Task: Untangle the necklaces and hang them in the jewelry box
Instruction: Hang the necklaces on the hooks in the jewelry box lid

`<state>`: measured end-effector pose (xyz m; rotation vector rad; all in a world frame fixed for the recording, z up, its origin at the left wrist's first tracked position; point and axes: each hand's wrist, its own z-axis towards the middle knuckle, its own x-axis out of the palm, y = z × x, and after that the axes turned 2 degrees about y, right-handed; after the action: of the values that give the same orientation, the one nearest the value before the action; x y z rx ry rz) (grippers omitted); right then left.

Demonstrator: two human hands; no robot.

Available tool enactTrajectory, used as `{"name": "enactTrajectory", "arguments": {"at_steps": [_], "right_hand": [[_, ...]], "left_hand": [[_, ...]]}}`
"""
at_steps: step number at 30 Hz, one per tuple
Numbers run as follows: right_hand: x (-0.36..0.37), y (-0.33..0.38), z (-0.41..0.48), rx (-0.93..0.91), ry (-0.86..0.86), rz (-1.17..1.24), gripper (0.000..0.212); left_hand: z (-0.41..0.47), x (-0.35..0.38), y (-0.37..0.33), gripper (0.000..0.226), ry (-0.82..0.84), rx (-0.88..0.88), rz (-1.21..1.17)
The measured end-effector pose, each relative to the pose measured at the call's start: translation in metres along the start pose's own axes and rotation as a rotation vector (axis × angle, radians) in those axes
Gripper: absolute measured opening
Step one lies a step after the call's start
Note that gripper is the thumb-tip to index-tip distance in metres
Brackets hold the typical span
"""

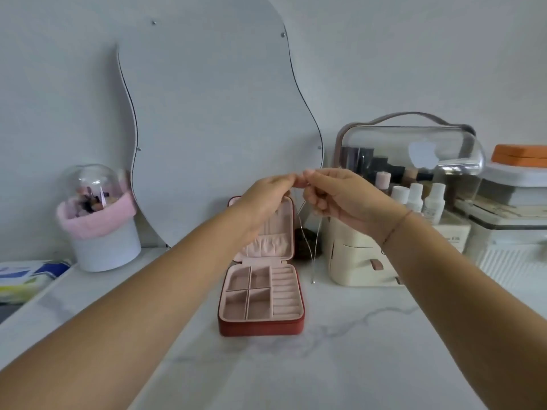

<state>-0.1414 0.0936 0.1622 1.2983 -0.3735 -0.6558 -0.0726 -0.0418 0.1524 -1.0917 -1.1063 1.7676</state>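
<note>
A red jewelry box [260,325] with a pink lining lies open on the marble table, its lid [288,229] upright. Above the lid, my left hand [268,196] and my right hand [334,193] meet fingertip to fingertip. Both pinch the top of a thin silver necklace [316,247]. The chain hangs down in a long loop to the right of the lid, and its lower end dangles just above the table. My left forearm hides part of the lid's inside.
A wavy mirror [213,119] leans on the wall behind. A domed brush holder with a pink rim [97,220] stands at left, and a cream cosmetics organiser with a clear cover [408,202] at right. A wipes pack [26,276] lies far left.
</note>
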Motion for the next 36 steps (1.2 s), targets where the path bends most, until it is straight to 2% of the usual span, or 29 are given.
{"name": "enactTrajectory", "arguments": {"at_steps": [6,9,12,14,16,20,24,28,32,36], "right_hand": [[0.011,0.007,0.021,-0.025,-0.064,-0.171,0.027],[0.011,0.005,0.026,-0.011,-0.118,-0.195,0.026],[0.014,0.001,0.032,0.0,-0.124,-0.182,0.026],[0.015,-0.003,0.038,0.012,-0.154,-0.205,0.026],[0.014,-0.009,0.045,0.017,-0.203,-0.211,0.027],[0.014,-0.039,0.063,0.039,-0.424,-0.287,0.02],[0.018,-0.088,0.084,-0.032,-0.622,-0.285,0.014],[0.02,-0.122,0.094,-0.085,-0.787,-0.403,0.018],[0.021,-0.139,0.1,-0.158,-0.879,-0.507,0.016],[0.02,-0.15,0.102,-0.179,-0.922,-0.639,0.016]], "left_hand": [[0.006,-0.022,0.004,0.023,0.068,-0.053,-0.28],[0.013,-0.026,0.008,0.025,0.034,-0.067,-0.267],[0.02,-0.028,0.012,0.026,0.139,-0.1,-0.225],[0.025,-0.03,0.016,0.023,0.152,-0.1,-0.288],[0.033,-0.031,0.022,0.017,0.078,-0.083,-0.324],[0.051,-0.03,0.048,0.012,-0.128,-0.088,-0.158],[0.07,-0.022,0.088,0.011,-0.318,-0.05,-0.037],[0.08,-0.01,0.115,0.011,-0.495,0.035,0.03],[0.085,-0.001,0.129,0.015,-0.647,0.077,0.169],[0.085,0.004,0.138,0.017,-0.687,0.092,0.261]]}}
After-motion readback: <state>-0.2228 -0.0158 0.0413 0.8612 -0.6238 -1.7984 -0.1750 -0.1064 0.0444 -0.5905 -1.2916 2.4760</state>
